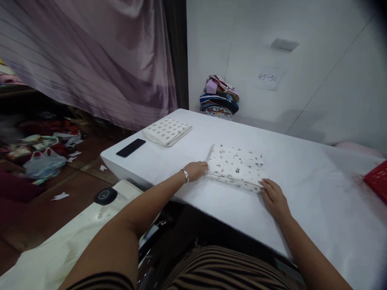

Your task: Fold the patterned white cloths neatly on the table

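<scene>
A folded white cloth [237,165] with a small grey print lies flat on the white table [302,173], its layered edge facing me. My left hand [196,170], with a silver bracelet at the wrist, is closed at the cloth's left edge. At the near right corner, my right hand [274,198] grips the layers between thumb and fingers. Some fingertips of the left hand are hidden by the cloth. Another folded cloth [167,131], white with small grey motifs, rests farther left, apart from both hands.
A black phone [131,148] lies near the table's left end. Folded fabrics [219,98] are stacked against the wall at the back. Something red [377,181] sits at the right edge. Left of me, a lower pale surface [75,229] carries a round black object [105,195].
</scene>
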